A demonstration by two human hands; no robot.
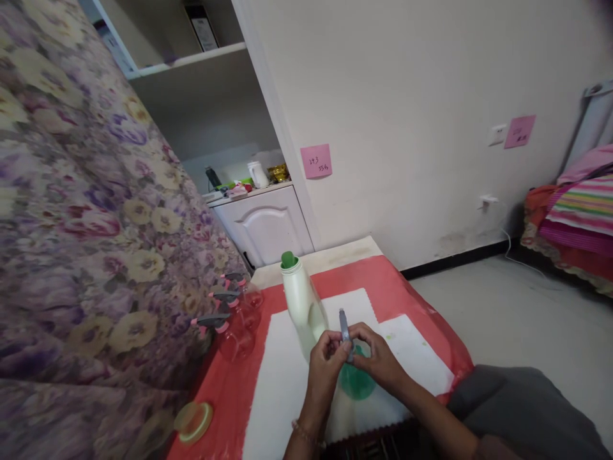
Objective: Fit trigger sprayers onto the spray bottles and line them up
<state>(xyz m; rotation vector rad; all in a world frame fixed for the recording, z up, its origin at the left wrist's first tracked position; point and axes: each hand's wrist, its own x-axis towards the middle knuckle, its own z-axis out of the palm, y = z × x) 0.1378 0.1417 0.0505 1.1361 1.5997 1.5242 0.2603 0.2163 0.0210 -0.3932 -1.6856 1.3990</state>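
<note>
Over the white sheet, my left hand and my right hand meet with fingers closed on a grey trigger spray head. Just below it is a clear round bottle with green liquid; my fingers hide where the two join. A tall pale green jug-style bottle with a dark green spout stands upright close to my left hand. Further left, several clear spray bottles with grey triggers and pink nozzles form a row.
A red cloth and white sheets cover the table. A round yellowish lid or shallow container lies near the left edge. Floral curtain hangs at left. Behind are a shelved cabinet and a wall; a bed is at right.
</note>
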